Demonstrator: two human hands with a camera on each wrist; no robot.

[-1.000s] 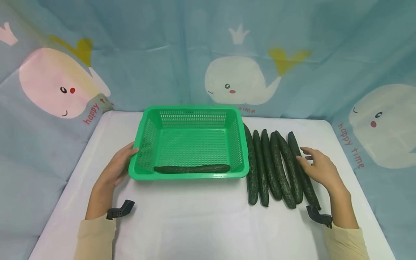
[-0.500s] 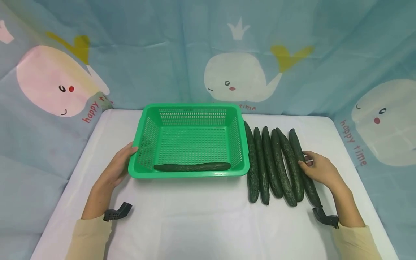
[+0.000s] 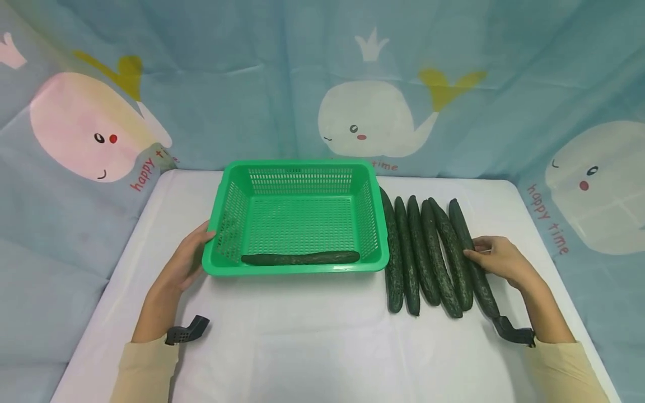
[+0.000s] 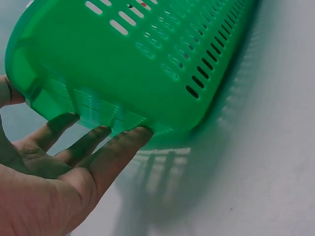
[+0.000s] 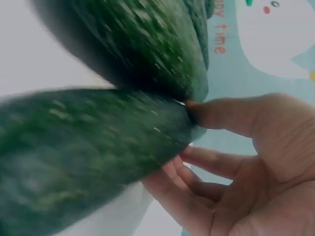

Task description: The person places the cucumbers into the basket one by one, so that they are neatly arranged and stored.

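My left hand [image 3: 182,258] grips the left side of a green plastic basket [image 3: 297,271], thumb at the rim and fingers against the slotted outer wall [image 4: 162,93]. One dark green cucumber [image 3: 302,258] lies along the basket's near side. On the right, my right hand [image 3: 503,260] pinches the outermost cucumber [image 3: 485,291] around its middle. In the right wrist view the thumb is on one side of this cucumber [image 5: 88,152] and the fingers curl under the other.
Several more cucumbers lie side by side between the basket and my right hand; the nearest one is a curved cucumber [image 3: 456,257]. All of this is on a white-covered table [image 3: 322,341]. A blue whale-print curtain [image 3: 272,101] hangs behind and at both sides.
My right hand has come down to the rightmost cucumber and its thumb and fingers have drawn together on it. The left hand keeps its grip on the basket.
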